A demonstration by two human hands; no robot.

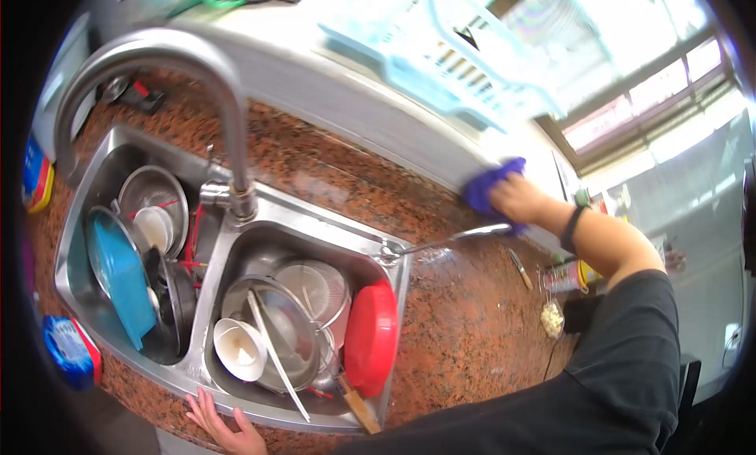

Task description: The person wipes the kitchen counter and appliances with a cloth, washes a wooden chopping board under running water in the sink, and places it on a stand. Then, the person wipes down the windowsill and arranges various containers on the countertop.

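Note:
A purple cloth (482,191) is bunched under my right hand (516,197), which presses it against the back of the counter by the white wall ledge. Its fingers close round the cloth. My left hand (224,430) rests on the front edge of the sink (197,368), fingers spread and holding nothing. In the nearer basin lie a white bowl (240,350), a metal pot (298,360), a strainer (311,286), a red lid or basin (372,337) and a pale stick (277,356). A chrome spout (480,231) reaches from the sink's corner to just below my right hand.
A tall faucet (236,124) arches over the left basin, where a blue container (122,278) and pans are stacked. On the counter's right lie a knife (520,269), a can (563,276) and a bag of pale pieces (551,319). A light-blue rack (441,53) stands on the ledge.

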